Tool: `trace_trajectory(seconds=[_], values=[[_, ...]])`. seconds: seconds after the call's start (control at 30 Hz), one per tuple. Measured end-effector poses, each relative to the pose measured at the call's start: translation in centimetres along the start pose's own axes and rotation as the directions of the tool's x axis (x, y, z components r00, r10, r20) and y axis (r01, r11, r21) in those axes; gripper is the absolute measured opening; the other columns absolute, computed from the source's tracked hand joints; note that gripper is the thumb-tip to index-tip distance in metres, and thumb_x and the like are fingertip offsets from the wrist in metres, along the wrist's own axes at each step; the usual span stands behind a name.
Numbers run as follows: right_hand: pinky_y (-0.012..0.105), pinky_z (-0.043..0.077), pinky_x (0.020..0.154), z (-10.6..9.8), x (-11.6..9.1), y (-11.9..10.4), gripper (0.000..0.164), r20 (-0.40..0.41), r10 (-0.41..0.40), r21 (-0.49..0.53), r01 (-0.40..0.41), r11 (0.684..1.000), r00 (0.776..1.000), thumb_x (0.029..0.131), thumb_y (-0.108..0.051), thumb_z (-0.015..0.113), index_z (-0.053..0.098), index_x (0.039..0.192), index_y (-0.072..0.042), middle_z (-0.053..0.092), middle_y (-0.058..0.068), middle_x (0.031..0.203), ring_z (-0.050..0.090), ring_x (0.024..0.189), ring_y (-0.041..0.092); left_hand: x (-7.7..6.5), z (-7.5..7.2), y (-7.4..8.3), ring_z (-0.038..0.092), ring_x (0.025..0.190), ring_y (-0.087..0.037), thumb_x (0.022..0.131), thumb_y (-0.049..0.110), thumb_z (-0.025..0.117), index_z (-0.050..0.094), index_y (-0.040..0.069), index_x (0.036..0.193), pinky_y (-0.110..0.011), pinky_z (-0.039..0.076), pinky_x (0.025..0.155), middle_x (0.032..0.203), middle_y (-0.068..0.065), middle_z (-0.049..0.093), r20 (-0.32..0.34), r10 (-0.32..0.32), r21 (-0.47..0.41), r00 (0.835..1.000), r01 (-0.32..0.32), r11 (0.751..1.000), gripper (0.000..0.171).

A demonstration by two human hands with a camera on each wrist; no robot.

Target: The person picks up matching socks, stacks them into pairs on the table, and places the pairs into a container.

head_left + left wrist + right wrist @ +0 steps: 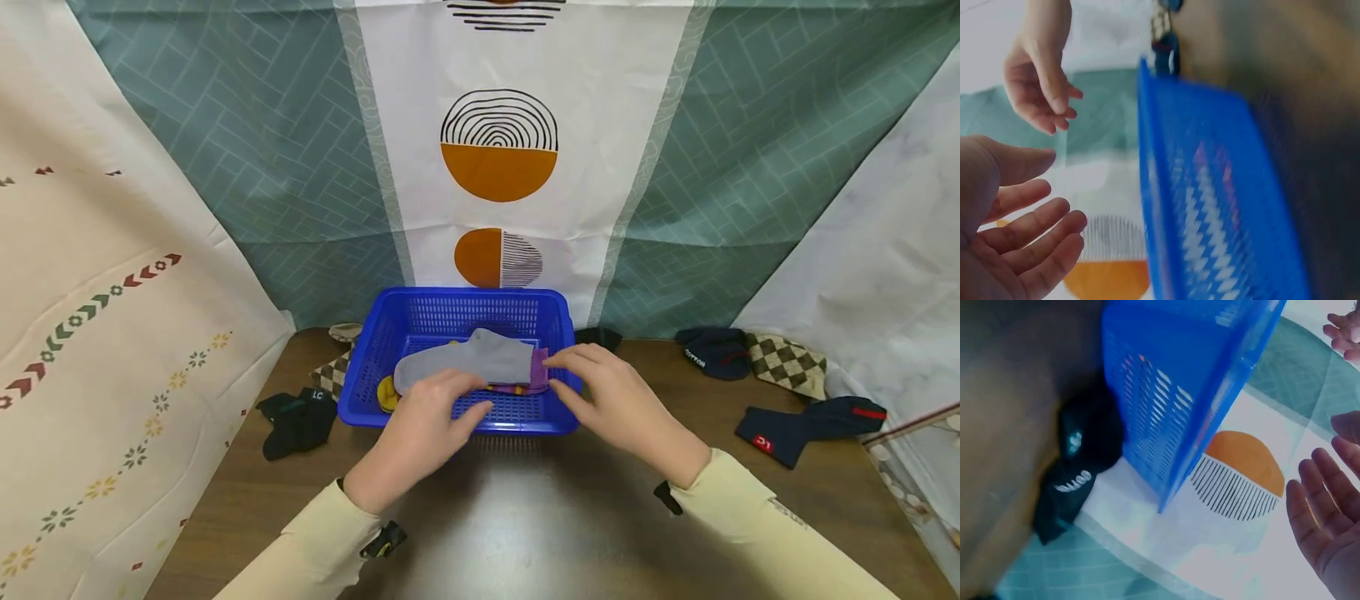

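Patterned cloth [307, 125]: hung behind the table, with green sides and a white middle strip on which orange and black-lined round shapes are printed.
Table [525, 525]: made in brown, with light reflected on its front part.
Blue basket [468, 292]: placed on the table, near the cloth; its walls are pierced by many slots.
Left hand [431, 417]: held above the front left part of the basket; its grip is widely parted, thumb away from the fingers, and nothing is held.
Right hand [615, 396]: held at the right side of the basket; its grip is also well parted, with nothing held.
Grey sock [468, 361]: laid lengthwise inside the basket, between the two hands; its lower edge is partly covered by the left hand in the head view.
Navy sock [802, 427]: laid on the table at the right, marked with red.
Checked sock [787, 364]: seen just behind the navy one.
Black socks [300, 423]: laid to the left of the basket.
Purple piece [539, 368]: seen at the right end of the grey sock.
Yellow piece [387, 393]: seen in the basket's left front corner.
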State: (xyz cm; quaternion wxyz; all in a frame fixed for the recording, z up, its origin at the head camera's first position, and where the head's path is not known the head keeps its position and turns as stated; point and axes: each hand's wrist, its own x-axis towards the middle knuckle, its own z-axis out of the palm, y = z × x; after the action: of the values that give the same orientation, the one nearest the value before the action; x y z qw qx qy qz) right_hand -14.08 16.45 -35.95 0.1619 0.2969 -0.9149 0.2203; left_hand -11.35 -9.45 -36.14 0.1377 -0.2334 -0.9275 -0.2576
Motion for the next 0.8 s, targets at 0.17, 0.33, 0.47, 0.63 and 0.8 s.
trace_trajectory(seconds=[0.17, 0.33, 0.47, 0.63, 0.8], values=[[0.027, 0.052, 0.077, 0.6, -4.0, 0.1, 0.012, -0.057, 0.041, 0.078, -0.037, 0.996, 0.998, 0.086, -0.028, 0.067, 0.066, 0.098, -0.025, 0.061, -0.015, 0.096, 0.058, 0.092, 0.002, -2.5, 2.3, 0.9, 0.063, 0.091, -0.006, 0.085, 0.035, 0.067, 0.069, 0.02, 0.1, -0.028, 0.052, 0.079, 0.095, 0.008, 0.067, 0.019, 0.049, -0.014, 0.999, -0.049, 0.999, 0.021], [0.024, 0.052, 0.072, 2.5, -7.4, 1.1, 0.01, -0.015, 0.108, 0.078, -0.106, 0.991, 0.994, 0.083, -0.025, 0.07, 0.065, 0.09, -0.03, 0.058, -0.02, 0.089, 0.058, 0.086, 0.0, -4.2, 4.6, 0.4, 0.063, 0.089, -0.006, 0.084, 0.033, 0.069, 0.069, 0.019, 0.096, -0.027, 0.052, 0.077, 0.093, 0.009, 0.067, 0.054, 0.054, -0.018, 0.997, -0.053, 0.998, 0.018], [0.024, 0.051, 0.072, 4.1, -9.1, 1.7, 0.01, 0.061, 0.132, 0.021, -0.133, 0.991, 0.989, 0.08, -0.025, 0.073, 0.066, 0.087, -0.028, 0.058, -0.02, 0.088, 0.056, 0.085, -0.003, -4.8, 5.8, -0.1, 0.063, 0.091, -0.008, 0.084, 0.032, 0.069, 0.069, 0.019, 0.096, -0.029, 0.051, 0.079, 0.094, 0.008, 0.067, 0.113, 0.044, 0.007, 0.993, -0.045, 0.999, 0.018], [0.024, 0.051, 0.071, 5.0, -9.8, 2.1, 0.011, 0.087, 0.102, -0.025, -0.1, 0.995, 0.991, 0.079, -0.024, 0.074, 0.067, 0.087, -0.025, 0.059, -0.017, 0.087, 0.055, 0.085, -0.002, -5.1, 6.7, -0.4, 0.063, 0.095, -0.01, 0.085, 0.032, 0.068, 0.069, 0.019, 0.099, -0.032, 0.051, 0.083, 0.099, 0.007, 0.067, 0.183, 0.032, 0.026, 0.983, -0.037, 0.999, 0.02], [0.031, 0.052, 0.078, 4.0, -8.6, 3.4, 0.017, 0.046, 0.138, -0.054, -0.135, 0.989, 0.989, 0.08, -0.026, 0.072, 0.067, 0.095, -0.022, 0.064, -0.011, 0.096, 0.059, 0.093, 0.005, -5.2, 7.2, -0.7, 0.063, 0.095, -0.011, 0.084, 0.033, 0.068, 0.069, 0.018, 0.098, -0.033, 0.051, 0.083, 0.099, 0.007, 0.067, 0.187, 0.042, 0.034, 0.981, -0.049, 0.998, 0.02]])
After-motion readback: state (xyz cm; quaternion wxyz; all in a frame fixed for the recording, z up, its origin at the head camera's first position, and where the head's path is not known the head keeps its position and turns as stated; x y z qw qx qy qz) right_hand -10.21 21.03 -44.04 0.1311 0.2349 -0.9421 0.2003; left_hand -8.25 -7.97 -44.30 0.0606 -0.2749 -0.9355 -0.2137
